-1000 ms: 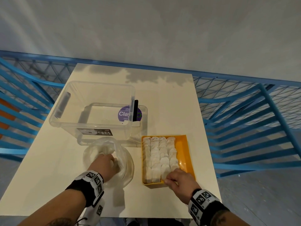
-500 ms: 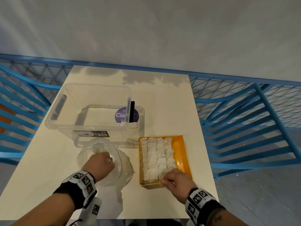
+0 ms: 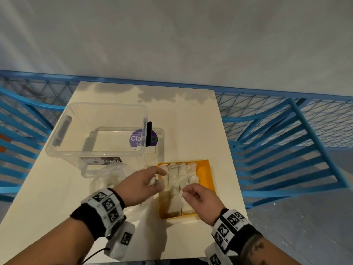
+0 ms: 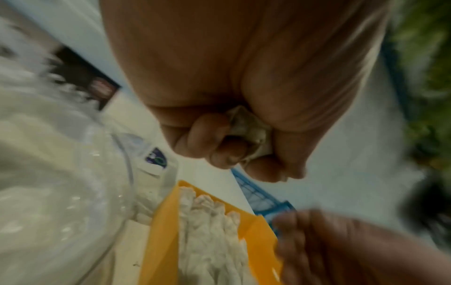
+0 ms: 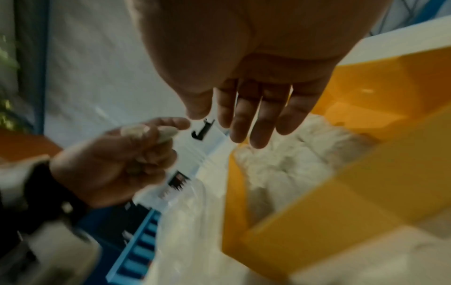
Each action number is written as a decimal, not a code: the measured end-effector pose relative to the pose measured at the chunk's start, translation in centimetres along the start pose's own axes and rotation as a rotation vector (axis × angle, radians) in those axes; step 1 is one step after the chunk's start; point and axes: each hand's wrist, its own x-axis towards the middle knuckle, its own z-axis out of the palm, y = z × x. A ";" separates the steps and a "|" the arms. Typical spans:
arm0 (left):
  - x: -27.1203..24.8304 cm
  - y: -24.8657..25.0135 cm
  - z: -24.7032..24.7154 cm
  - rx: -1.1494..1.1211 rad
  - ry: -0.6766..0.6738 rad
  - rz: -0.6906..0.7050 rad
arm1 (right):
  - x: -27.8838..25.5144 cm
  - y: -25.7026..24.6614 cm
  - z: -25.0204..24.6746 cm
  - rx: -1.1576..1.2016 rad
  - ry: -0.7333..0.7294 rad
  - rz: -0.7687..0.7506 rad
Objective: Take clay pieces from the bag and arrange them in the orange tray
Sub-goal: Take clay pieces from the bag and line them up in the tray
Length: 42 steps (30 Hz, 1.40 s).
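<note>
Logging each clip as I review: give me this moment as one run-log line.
left hand: holds clay piece, beside tray | right hand: empty, over tray | tray: four clay rows, right strip bare | bag: left of tray

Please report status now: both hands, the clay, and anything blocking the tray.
Left hand grips one clay piece, beside orange tray. Right hand open, empty, above the tray's near rows. Tray's right strip bare. Nothing blocking.
</note>
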 end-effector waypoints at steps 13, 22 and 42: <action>4.8 3.4 4.6 -0.268 0.185 0.003 | 0.3 -2.1 -2.3 0.814 0.260 0.088; 7.2 4.5 5.3 -0.320 0.198 0.047 | 1.2 -0.9 -3.8 0.515 0.259 -0.002; 7.5 -2.3 4.1 0.135 0.276 -0.398 | 8.9 -0.3 -9.2 -0.790 -0.117 0.056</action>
